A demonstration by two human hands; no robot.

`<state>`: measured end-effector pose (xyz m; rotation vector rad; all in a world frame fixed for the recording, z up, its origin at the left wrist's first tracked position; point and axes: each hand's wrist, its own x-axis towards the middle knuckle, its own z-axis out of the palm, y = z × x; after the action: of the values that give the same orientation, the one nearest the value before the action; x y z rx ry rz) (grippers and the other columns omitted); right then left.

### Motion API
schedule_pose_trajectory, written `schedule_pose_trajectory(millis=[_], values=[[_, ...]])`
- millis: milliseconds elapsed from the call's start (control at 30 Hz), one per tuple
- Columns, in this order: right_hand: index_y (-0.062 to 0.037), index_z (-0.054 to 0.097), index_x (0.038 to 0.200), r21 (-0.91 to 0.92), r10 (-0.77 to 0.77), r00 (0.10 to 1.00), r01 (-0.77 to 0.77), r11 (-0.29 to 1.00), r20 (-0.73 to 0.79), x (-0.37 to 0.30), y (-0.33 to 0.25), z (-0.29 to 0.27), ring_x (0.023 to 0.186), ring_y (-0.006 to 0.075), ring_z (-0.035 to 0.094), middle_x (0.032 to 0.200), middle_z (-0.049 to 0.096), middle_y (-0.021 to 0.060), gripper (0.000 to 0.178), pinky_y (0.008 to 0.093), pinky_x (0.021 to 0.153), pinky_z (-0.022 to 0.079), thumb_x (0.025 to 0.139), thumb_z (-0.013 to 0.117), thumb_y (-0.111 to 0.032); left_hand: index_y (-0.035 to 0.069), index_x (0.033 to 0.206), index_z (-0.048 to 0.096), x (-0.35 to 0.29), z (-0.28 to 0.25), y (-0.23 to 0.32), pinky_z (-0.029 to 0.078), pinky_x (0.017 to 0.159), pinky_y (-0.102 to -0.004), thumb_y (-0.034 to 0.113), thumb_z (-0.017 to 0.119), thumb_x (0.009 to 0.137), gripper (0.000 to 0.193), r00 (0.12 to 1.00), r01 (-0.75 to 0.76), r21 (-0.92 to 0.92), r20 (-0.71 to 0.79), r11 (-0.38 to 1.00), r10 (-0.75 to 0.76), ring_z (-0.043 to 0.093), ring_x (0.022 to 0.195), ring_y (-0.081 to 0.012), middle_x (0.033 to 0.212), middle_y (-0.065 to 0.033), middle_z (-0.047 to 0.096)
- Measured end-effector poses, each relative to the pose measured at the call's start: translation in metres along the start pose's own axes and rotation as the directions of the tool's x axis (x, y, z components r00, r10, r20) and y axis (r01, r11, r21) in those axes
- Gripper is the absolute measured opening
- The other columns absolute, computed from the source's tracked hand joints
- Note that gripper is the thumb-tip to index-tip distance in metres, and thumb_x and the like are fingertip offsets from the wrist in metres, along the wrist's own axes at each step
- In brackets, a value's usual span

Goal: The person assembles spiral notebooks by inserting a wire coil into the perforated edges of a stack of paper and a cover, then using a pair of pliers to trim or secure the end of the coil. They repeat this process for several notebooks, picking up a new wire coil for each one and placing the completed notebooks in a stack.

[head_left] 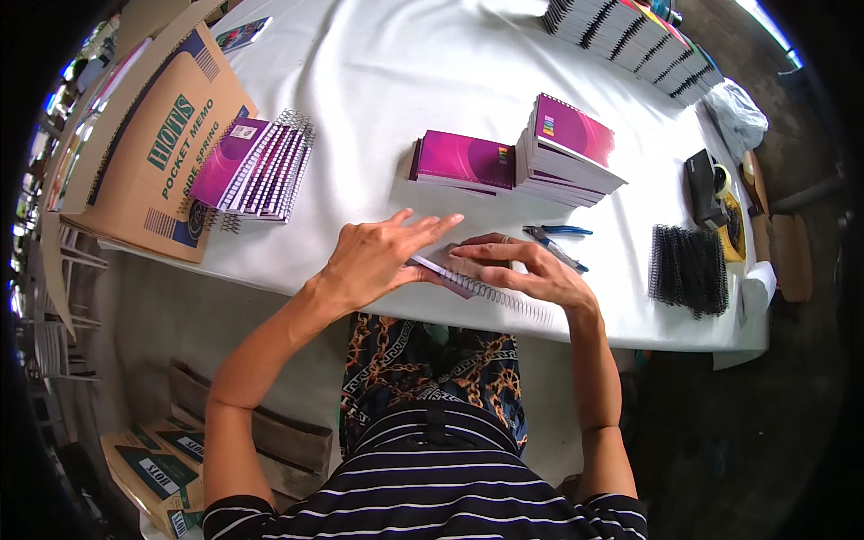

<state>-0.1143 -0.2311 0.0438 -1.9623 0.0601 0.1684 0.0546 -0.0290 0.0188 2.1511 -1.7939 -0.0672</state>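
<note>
A small purple memo notebook (457,287) is tilted at the table's near edge between my hands. My left hand (360,263) holds its left side, with the thumb low against it and the other fingers stretched out above. A wire spiral coil (504,299) runs along the notebook's edge and sticks out to the right. My right hand (544,273) has its fingers bent over the notebook and coil, closed on the coil; the fingertips are partly hidden. Just beyond my right hand lie blue-handled pliers (556,245).
Purple memo stacks (468,155) and a taller pile (571,135) stand beyond my hands. Spiral-bound purple notebooks (256,171) lean by a cardboard box (171,135) at left. Black coils (688,270), a tape dispenser (704,189) and thick bound books (630,45) are on the right.
</note>
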Motion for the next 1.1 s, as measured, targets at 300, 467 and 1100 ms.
schedule_pose_trajectory(millis=[300, 467, 1100], values=[[-0.0025, 0.065, 0.129, 0.352, -0.194, 0.981, 0.190, 0.916, -0.024, -0.003, 0.014, -0.006, 0.122, 0.0308, 0.056, 0.132, 0.060, 0.0167, 0.049, 0.0427, 0.106, 0.040, 0.089, 0.061, -0.032, 0.031, 0.151, 0.036, 0.003, 0.003, -0.003, 0.057, 0.093, -0.0410, 0.043, 0.079, 0.070, 0.093, 0.991, 0.006, -0.063, -0.134, 0.998, -0.015, 0.055, 0.127, -0.0316, 0.148, -0.0008, 0.049], [-0.0030, 0.067, 0.126, 0.203, -0.075, 0.997, 0.078, 0.976, -0.019, 0.007, 0.008, -0.004, 0.121, 0.0329, 0.057, 0.132, 0.060, 0.0175, 0.054, 0.0431, 0.106, 0.041, 0.088, 0.063, -0.042, 0.028, 0.152, 0.035, 0.006, 0.000, -0.001, 0.057, 0.093, -0.0387, 0.027, 0.086, 0.067, 0.100, 0.983, 0.083, -0.377, -0.123, 0.922, -0.139, 0.056, 0.126, -0.0310, 0.151, -0.0040, 0.046], [0.0048, 0.067, 0.122, -0.084, 0.050, 0.999, -0.051, 0.995, -0.013, 0.030, -0.012, -0.005, 0.121, 0.0333, 0.056, 0.131, 0.060, 0.0207, 0.059, 0.0453, 0.104, 0.042, 0.088, 0.059, -0.043, 0.029, 0.155, 0.027, -0.007, 0.035, -0.011, 0.057, 0.092, -0.0341, 0.014, 0.085, 0.068, 0.105, 0.926, 0.066, -0.798, -0.175, 0.600, -0.334, 0.051, 0.130, -0.0286, 0.135, -0.0155, 0.059]])
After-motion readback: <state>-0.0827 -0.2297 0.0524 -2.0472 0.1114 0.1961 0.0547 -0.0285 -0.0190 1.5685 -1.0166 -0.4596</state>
